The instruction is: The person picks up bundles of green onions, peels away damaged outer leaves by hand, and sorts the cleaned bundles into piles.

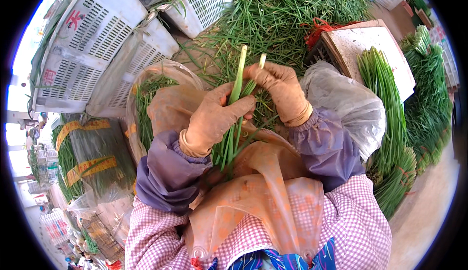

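Note:
Both hands wear tan rubber gloves and are raised in front of my apron. My left hand [217, 111] is closed around a small bunch of scallion-like green stalks [236, 82]. Their pale ends point up and away, and the leaves hang down toward my lap. Just to the right, my right hand [280, 87] is closed, its thumb and fingers pinching a stalk whose pale end [263, 59] sticks up above the glove. Its fingertips are close to the bunch in my left hand. A translucent orange-stained apron [253, 182] covers my lap.
A large heap of loose greens [292, 14] lies ahead. White slotted crates [95, 36] stand at far left, above bagged greens [97, 153]. On the right are a white-topped board [375, 50], a clear plastic bag [346, 106] and long bundles of greens [385, 109].

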Demonstrator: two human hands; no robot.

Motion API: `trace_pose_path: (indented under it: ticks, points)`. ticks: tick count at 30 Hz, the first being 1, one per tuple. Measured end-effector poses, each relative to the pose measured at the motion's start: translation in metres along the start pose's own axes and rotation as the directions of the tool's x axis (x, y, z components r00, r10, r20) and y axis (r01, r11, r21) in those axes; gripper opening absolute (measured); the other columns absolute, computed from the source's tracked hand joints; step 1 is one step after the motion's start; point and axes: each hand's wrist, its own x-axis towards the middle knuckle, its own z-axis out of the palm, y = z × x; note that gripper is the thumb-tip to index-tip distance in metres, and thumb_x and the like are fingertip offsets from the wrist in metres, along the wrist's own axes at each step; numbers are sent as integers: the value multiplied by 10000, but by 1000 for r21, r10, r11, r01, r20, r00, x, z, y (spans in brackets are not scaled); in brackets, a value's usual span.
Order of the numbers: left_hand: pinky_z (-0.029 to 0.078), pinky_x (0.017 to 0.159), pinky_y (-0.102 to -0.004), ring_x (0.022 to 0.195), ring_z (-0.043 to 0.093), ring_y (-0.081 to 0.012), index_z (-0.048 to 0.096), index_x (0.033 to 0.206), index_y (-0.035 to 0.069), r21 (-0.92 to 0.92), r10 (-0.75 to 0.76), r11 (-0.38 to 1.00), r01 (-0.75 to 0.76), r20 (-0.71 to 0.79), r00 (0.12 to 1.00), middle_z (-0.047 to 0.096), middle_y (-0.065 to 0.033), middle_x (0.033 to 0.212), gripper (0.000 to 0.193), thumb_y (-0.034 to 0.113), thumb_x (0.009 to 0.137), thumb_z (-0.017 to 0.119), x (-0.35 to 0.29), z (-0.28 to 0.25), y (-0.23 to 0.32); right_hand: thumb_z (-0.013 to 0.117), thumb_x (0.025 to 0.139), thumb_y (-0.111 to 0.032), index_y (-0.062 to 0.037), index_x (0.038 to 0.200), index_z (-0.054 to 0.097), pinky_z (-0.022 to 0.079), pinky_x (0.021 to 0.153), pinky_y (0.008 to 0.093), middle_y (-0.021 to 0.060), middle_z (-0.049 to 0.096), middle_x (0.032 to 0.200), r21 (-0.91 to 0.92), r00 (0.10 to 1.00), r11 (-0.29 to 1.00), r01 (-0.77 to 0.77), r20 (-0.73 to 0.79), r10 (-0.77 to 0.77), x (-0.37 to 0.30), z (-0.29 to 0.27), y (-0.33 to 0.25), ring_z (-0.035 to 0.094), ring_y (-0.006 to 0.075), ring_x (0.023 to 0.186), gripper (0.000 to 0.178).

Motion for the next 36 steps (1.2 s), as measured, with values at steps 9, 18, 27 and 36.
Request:
trace_pose_path:
  ticks: [9, 18, 27, 36]
  points:
    - [456, 567, -236, 652, 565, -103, 585, 1025, -2, 362, -84, 930, 65, 38, 996, 573, -27, 729, 218, 181, 914, 543, 5, 10, 1, 551, 926, -244, -54, 973, 643, 504, 626, 287, 45, 630, 814, 48, 966, 972, -228, 133, 220, 3, 0, -9, 598, 113, 705, 216]
    - [440, 599, -239, 629, 539, -103, 593, 1114, 70, 857, 54, 400, -325, 332, 942, 592, -14, 769, 239, 191, 912, 553, 46, -62, -20, 485, 952, -198, -42, 1020, 546, 523, 678, 348, 104, 624, 834, 266, 542, 476, 838, -510, -668, -14, -112, -141, 606, 187, 698, 181]
    - [376, 506, -144, 588, 510, -19, 532, 1209, 32, 358, 182, 904, -234, 172, 968, 579, -15, 836, 300, 170, 942, 537, 49, 41, 75, 580, 865, -298, -51, 1043, 580, 505, 734, 432, 189, 634, 957, -719, 938, 624, 307, 117, -326, -19, -41, -26, 610, 378, 864, 304]
    - [332, 433, -195, 501, 452, -44, 583, 849, 21, 567, 34, 824, 0, -50, 998, 517, 11, 617, 177, 191, 890, 608, 67, 50, 61, 673, 757, -174, -66, 1176, 458, 485, 786, 439, 231, 613, 966, -658, 986, 743, 126, 2, -165, -33, -64, -11, 602, 398, 914, 483]
